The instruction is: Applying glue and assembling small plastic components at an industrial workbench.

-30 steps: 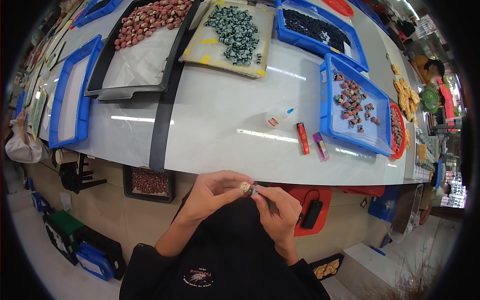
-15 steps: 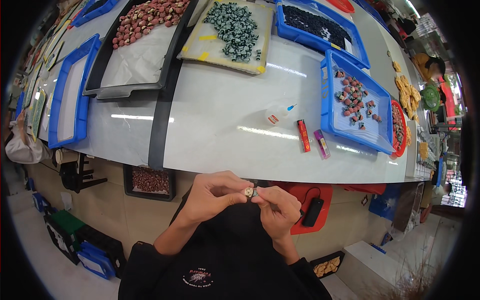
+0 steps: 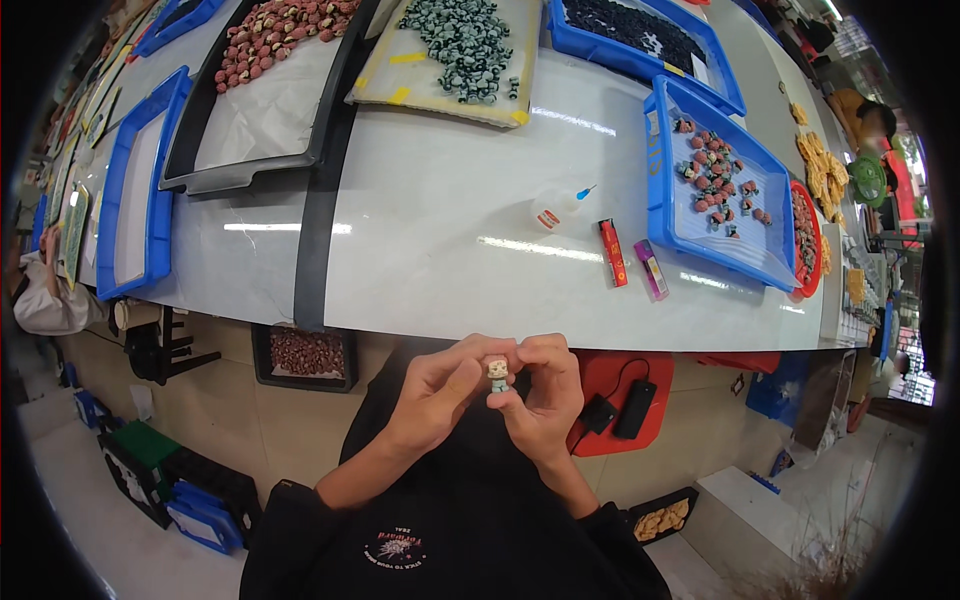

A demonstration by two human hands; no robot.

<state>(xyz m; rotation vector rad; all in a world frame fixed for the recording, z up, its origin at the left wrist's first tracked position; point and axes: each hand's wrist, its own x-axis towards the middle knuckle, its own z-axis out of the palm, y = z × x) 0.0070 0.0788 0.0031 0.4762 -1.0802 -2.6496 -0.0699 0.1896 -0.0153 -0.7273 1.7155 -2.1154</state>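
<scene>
Just in front of the table's near edge, a small figurine [image 3: 498,372] stands upright between my hands, its head cream-coloured and its body pale green. My left hand [image 3: 437,392] is closed about the head from the left, thumb bent beside it. From the right, my right hand [image 3: 545,398] pinches the figurine, with the thumb under the body and the fingers curled behind the head. My fingers hide its back and top. On the table beyond lie a small white bottle with a blue needle tip [image 3: 552,212], a red tube [image 3: 612,253] and a purple pack [image 3: 652,270].
A blue tray [image 3: 655,190] with several red-and-green figurines stands right. Farther back are a board of green pieces [image 3: 375,90], a black tray of red pieces [image 3: 240,176] and a blue tray of dark pieces [image 3: 600,52]. A red stool [image 3: 590,440] holds black devices.
The figurine has turned from lying sideways to upright, facing me. My right hand has rolled inward and its fingers have come up behind the head. The view has shifted slightly.
</scene>
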